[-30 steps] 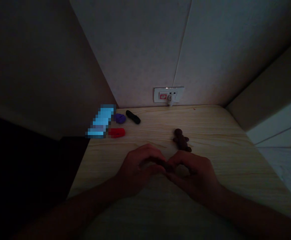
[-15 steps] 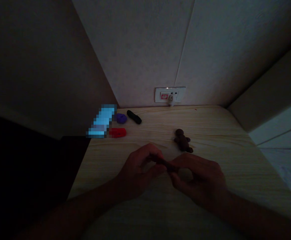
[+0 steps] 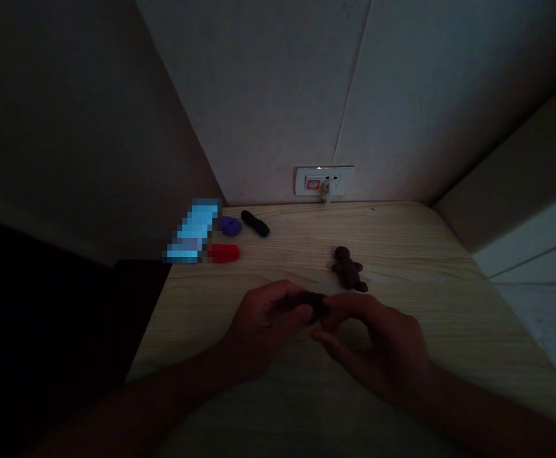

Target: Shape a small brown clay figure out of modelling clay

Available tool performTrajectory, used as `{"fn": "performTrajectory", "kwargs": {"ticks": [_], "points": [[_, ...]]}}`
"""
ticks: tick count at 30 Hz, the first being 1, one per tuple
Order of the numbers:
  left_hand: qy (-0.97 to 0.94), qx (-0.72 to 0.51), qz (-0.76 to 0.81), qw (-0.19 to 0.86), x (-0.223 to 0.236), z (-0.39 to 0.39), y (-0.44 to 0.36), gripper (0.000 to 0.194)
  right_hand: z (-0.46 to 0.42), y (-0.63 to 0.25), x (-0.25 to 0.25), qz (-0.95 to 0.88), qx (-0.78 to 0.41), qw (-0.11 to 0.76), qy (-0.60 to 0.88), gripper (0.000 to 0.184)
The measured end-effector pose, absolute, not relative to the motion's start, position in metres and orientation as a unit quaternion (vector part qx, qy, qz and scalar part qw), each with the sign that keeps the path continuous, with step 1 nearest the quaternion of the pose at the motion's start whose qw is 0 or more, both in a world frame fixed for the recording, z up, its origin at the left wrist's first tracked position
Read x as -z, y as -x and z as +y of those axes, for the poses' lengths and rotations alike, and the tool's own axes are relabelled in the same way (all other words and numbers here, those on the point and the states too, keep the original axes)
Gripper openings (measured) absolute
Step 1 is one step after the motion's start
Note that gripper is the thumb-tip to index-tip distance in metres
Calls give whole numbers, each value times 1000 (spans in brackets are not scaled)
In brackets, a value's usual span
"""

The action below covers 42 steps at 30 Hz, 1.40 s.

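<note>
My left hand (image 3: 266,324) pinches a small flattened piece of dark brown modelling clay (image 3: 317,306) between thumb and fingers. Against the right end of that piece rest the bent fingertips of my right hand (image 3: 378,337), with its thumb lowered a little apart from it. Poor light and the fingers hide part of the clay's outline. Just beyond my right hand lies a brown clay figure (image 3: 348,270) with a round head, a long body and short limbs. Both hands are above the table's wooden top (image 3: 278,394).
Back left on the table are a purple clay lump (image 3: 231,226), a black clay piece (image 3: 255,223) and a red clay piece (image 3: 224,254). Beside them a bright pixelated rectangle (image 3: 194,232) overlaps the table's left edge. A wall socket (image 3: 324,181) with a plug is behind.
The brown piece was stretched between both hands and has turned, now sitting more in the left fingertips. My right thumb has come away from it. The figure and other clay pieces lie still.
</note>
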<state>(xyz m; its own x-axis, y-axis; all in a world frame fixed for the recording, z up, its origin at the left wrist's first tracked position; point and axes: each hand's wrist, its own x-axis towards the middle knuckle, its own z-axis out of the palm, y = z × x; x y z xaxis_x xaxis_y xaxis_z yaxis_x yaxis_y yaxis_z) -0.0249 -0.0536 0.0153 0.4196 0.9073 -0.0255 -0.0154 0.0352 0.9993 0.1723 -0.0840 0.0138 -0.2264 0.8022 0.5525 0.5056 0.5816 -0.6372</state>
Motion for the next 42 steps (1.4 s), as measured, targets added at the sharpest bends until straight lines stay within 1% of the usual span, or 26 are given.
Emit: {"fn": "performTrajectory", "kwargs": {"ticks": [4,6,9,14,18,21,22,25,28,31,34,37,39,42], "points": [[-624,-369,365,584,-16,-56,28,10,-84,-173,-18,-758,-171,458,431,13],[-634,-367,335,593,-16,-57,31,12,-84,-173,-20,-756,-194,461,423,14],[-637,-367,294,611,-17,-58,34,14,-85,-172,-23,-741,-262,465,408,18],[-614,-361,265,650,-19,-60,35,13,-87,-172,-25,-678,-423,451,397,17],[-583,-368,250,680,-18,-60,34,13,-85,-171,-22,-667,-459,445,382,15],[-584,-381,244,674,-14,-58,34,15,-83,-171,-18,-654,-434,462,413,5],[-593,-384,248,663,-13,-57,33,17,-83,-172,-17,-654,-417,466,426,4],[-616,-384,293,622,-11,-56,31,22,-83,-172,-17,-680,-360,463,439,8],[-627,-364,323,609,-12,-55,28,18,-84,-173,-19,-715,-308,464,422,8],[-650,-347,309,602,-13,-53,29,16,-85,-174,-20,-745,-266,458,406,10],[-660,-350,298,594,-12,-52,31,18,-85,-177,-19,-768,-250,451,379,17],[-673,-355,301,575,-11,-53,33,21,-83,-178,-19,-779,-242,454,359,20],[-698,-361,314,532,-11,-54,34,20,-82,-178,-19,-784,-233,455,352,22],[-754,-378,330,423,-13,-54,35,17,-81,-177,-18,-783,-226,461,351,23]]}}
